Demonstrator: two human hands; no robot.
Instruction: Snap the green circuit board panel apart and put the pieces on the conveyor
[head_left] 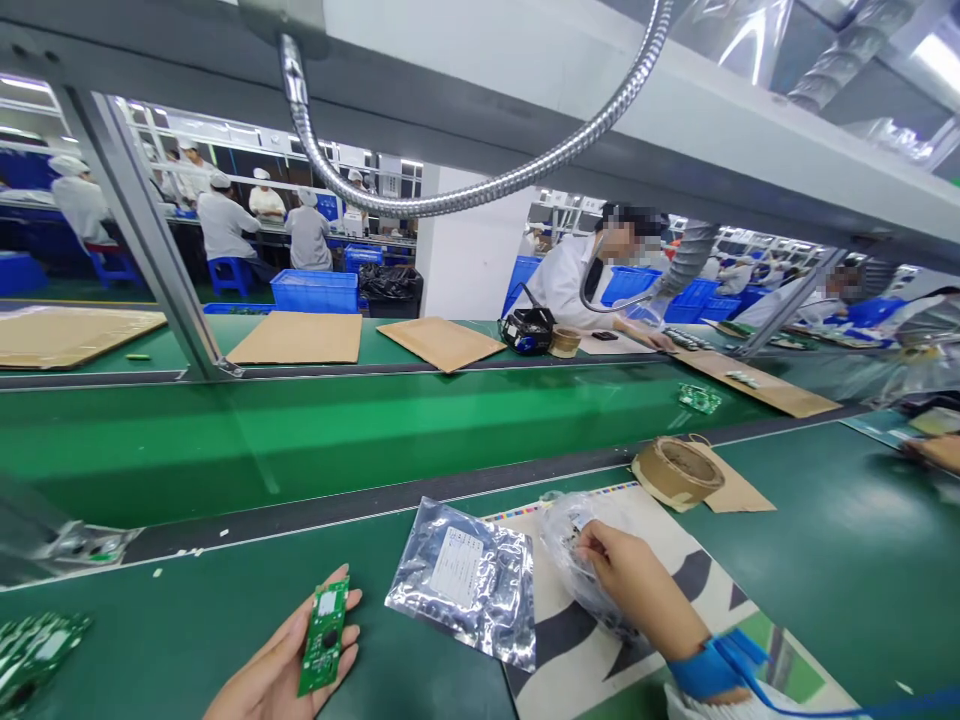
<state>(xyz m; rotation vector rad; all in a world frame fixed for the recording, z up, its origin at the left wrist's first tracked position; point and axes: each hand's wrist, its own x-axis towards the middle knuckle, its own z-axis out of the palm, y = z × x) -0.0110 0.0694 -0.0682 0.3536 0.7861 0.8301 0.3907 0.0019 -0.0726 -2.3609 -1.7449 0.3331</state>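
Note:
My left hand [289,660] lies palm up near the front edge and holds a small green circuit board [324,634] between thumb and fingers. My right hand [634,580], with a blue wrist strap [705,668], reaches into a clear plastic bag [574,540] of small parts, fingers pinched inside it. What they pinch is hidden. A silver anti-static bag [465,580] with a white label lies flat between the two hands on the green bench mat [187,620].
A roll of brown tape [677,470] sits behind my right hand. A green conveyor belt [337,430] runs across, carrying a small board [700,398]. More green boards [37,650] lie at the far left. A person [592,275] works opposite; cardboard sheets [300,338] lie beyond.

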